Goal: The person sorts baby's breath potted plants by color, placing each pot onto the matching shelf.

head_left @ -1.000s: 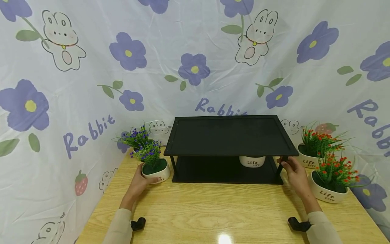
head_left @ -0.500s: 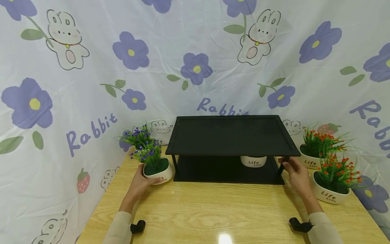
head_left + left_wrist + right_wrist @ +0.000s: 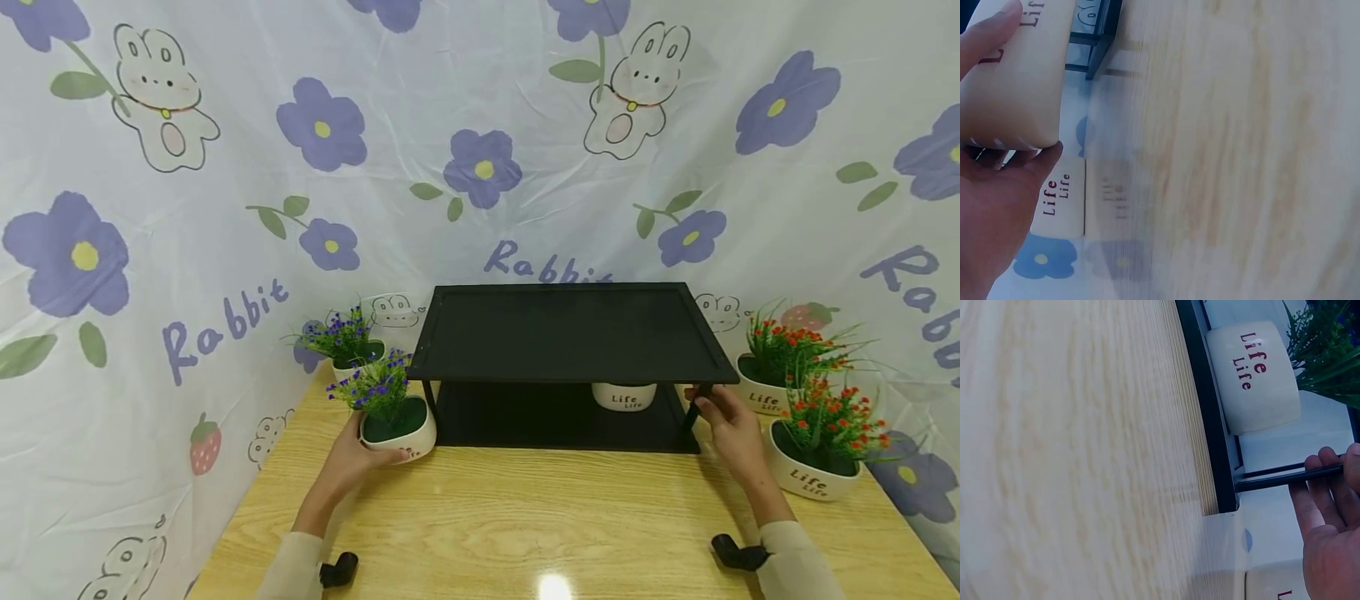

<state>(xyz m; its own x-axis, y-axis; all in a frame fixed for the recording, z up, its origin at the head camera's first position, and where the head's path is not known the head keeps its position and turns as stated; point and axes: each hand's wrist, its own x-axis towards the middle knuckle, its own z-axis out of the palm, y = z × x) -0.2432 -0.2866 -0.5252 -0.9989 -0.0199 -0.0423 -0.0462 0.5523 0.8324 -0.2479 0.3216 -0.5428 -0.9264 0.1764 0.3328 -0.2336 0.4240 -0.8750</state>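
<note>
My left hand [image 3: 351,462] grips an artificial potted plant [image 3: 401,429] with purple flowers, in a cream oval pot, at the left front of a black two-tier shelf [image 3: 555,333]. In the left wrist view the thumb lies on the pot's [image 3: 1016,87] lettered side and the fingers reach under its base, clear of the table. My right hand [image 3: 731,433] holds the shelf's front right post [image 3: 1285,480], fingers curled behind it. On the lower tier stands another "Life" pot [image 3: 624,397], its plant hidden by the top board in the head view.
A second purple-flowered pot [image 3: 356,367] stands behind the left hand. Two red-flowered pots, a back one [image 3: 765,396] and a front one [image 3: 813,471], stand right of the shelf, close to the right forearm. The wooden table [image 3: 525,517] meets a printed cloth [image 3: 405,225] behind.
My left hand has moved the purple-flowered plant right and slightly toward me, up to the shelf's left front corner. The right hand stays on the post.
</note>
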